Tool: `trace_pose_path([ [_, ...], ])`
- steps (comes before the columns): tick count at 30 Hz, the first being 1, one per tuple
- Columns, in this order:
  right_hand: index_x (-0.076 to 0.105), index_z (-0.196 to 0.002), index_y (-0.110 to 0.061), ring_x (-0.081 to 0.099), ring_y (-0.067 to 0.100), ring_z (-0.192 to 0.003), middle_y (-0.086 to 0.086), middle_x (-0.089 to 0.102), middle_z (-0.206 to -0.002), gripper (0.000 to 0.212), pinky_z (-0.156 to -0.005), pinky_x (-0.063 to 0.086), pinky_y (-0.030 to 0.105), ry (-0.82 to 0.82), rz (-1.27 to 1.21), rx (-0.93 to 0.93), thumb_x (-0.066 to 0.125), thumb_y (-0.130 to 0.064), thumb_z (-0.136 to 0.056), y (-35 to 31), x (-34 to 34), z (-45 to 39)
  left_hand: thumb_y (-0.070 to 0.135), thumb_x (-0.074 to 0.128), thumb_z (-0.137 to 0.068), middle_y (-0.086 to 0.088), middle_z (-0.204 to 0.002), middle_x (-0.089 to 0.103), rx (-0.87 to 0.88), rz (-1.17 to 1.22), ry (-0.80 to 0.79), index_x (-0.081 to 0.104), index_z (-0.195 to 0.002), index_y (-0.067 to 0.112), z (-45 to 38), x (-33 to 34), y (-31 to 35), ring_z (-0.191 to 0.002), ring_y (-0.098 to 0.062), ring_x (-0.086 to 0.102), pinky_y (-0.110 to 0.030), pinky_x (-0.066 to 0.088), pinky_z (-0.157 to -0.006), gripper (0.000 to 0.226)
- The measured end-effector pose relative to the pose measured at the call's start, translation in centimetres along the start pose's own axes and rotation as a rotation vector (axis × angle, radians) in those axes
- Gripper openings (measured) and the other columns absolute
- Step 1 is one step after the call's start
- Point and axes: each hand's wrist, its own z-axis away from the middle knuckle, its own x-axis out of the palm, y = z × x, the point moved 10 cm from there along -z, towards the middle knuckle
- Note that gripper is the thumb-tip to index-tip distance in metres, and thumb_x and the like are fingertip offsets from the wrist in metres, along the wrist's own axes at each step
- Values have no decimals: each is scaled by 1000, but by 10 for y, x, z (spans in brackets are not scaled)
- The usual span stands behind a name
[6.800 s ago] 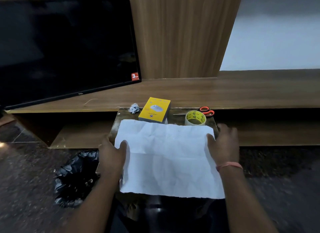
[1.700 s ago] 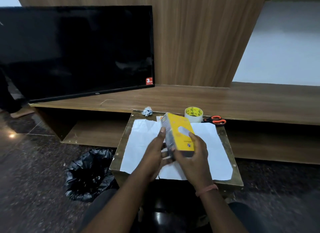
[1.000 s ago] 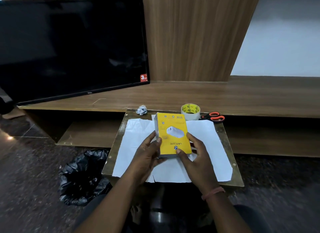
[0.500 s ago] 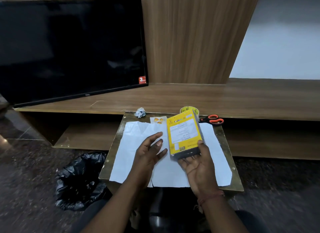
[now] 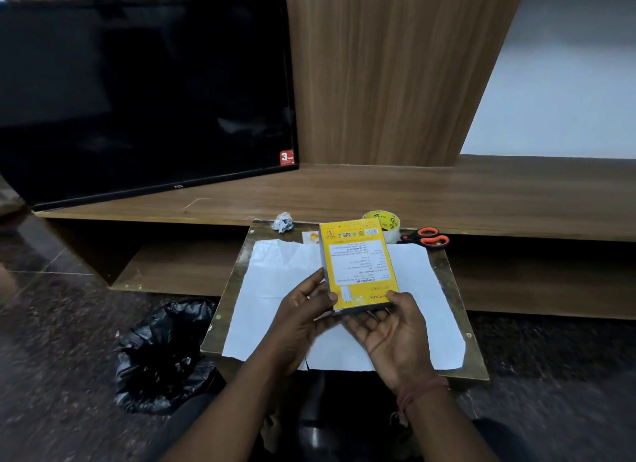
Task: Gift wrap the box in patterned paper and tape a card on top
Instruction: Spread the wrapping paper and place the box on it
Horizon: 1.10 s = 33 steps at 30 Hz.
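Above the middle of a white sheet of paper [image 5: 275, 289] I hold a yellow box [image 5: 358, 262], its printed back side up. My left hand [image 5: 303, 310] grips its left edge with thumb and fingers. My right hand [image 5: 389, 327] lies palm up beneath the near end, thumb on the top face. The paper is spread plain side up over a small table [image 5: 457, 310]. A small card [image 5: 310, 237] with orange marks peeks out behind the box at the paper's far edge.
A tape roll [image 5: 389, 220], orange-handled scissors [image 5: 430, 237] and a crumpled paper ball [image 5: 283, 221] sit along the table's far edge. A black bin bag [image 5: 161, 355] lies on the floor at left. A television [image 5: 144, 93] stands on a wooden shelf behind.
The box was lifted off the table's far edge, held over the paper and turned from front side up to back side up. My left hand, briefly off it, grips its left edge again.
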Motion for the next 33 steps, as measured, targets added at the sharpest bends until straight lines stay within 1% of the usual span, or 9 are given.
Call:
trace_pose_path([
  [3, 65, -123, -6, 65, 35, -107, 21, 68, -116, 35, -102, 50, 53, 13, 74, -53, 47, -22, -98, -3, -1, -1, 16, 65, -88, -9, -137, 67, 9, -12, -18, 52, -148, 20, 0, 1, 1, -124, -34, 65, -48, 51, -108, 61],
  [7, 59, -123, -1, 66, 39, -107, 22, 70, -114, 27, -92, 55, 50, 53, 241, -172, 47, -11, -101, -17, -7, -3, 8, 62, -91, -6, -139, 66, 22, 0, -31, 52, -146, 20, 2, 2, 5, -124, -31, 65, -37, 57, -98, 57],
  [13, 57, -129, -7, 68, 35, -111, 15, 71, -120, 28, -96, 55, 53, 53, 424, -266, 51, -11, -102, -29, -4, -2, 0, 53, -100, -5, -136, 68, 5, -35, -20, 52, -146, 21, 0, -2, 3, -122, -30, 67, -35, 57, -96, 50],
  [17, 58, -128, -8, 70, 35, -107, 15, 73, -116, 27, -94, 56, 51, 54, 420, -253, 51, -11, -102, -27, -4, -3, 4, 62, -95, -5, -139, 66, 13, -35, -16, 50, -148, 20, 0, -3, 5, -124, -32, 65, -37, 57, -99, 56],
  [23, 59, -128, -7, 72, 29, -101, 14, 74, -115, 28, -91, 57, 48, 45, 427, -252, 53, -11, -101, -28, -3, -2, 9, 67, -91, -6, -138, 66, 22, -15, -19, 49, -149, 19, -2, -3, 5, -123, -31, 66, -33, 58, -92, 61],
  [26, 59, -128, -8, 72, 32, -103, 14, 74, -114, 28, -89, 57, 49, 45, 414, -246, 54, -12, -101, -28, -3, -2, 10, 66, -92, -7, -137, 67, 19, -19, -15, 49, -149, 19, -3, -5, 3, -123, -31, 66, -34, 58, -95, 60],
  [29, 61, -125, -8, 71, 32, -97, 14, 74, -111, 25, -82, 58, 51, 33, 384, -202, 52, -14, -102, -25, -1, -2, 16, 64, -88, -7, -138, 67, 23, -10, -37, 51, -148, 21, -3, -3, 3, -125, -32, 65, -43, 53, -105, 61],
  [31, 64, -120, -8, 71, 31, -91, 14, 75, -105, 23, -77, 59, 49, 22, 370, -190, 52, -13, -102, -25, 1, -1, 16, 63, -89, -6, -139, 66, 26, -1, -55, 51, -148, 22, -4, -1, 2, -126, -32, 64, -47, 49, -109, 61],
  [33, 63, -121, -7, 74, 29, -91, 11, 76, -106, 22, -75, 61, 44, 56, 411, -273, 59, -10, -100, -35, 5, 5, 16, 66, -87, -3, -144, 62, 28, 26, -46, 47, -151, 24, -7, -2, -1, -128, -30, 63, -47, 49, -109, 67],
])
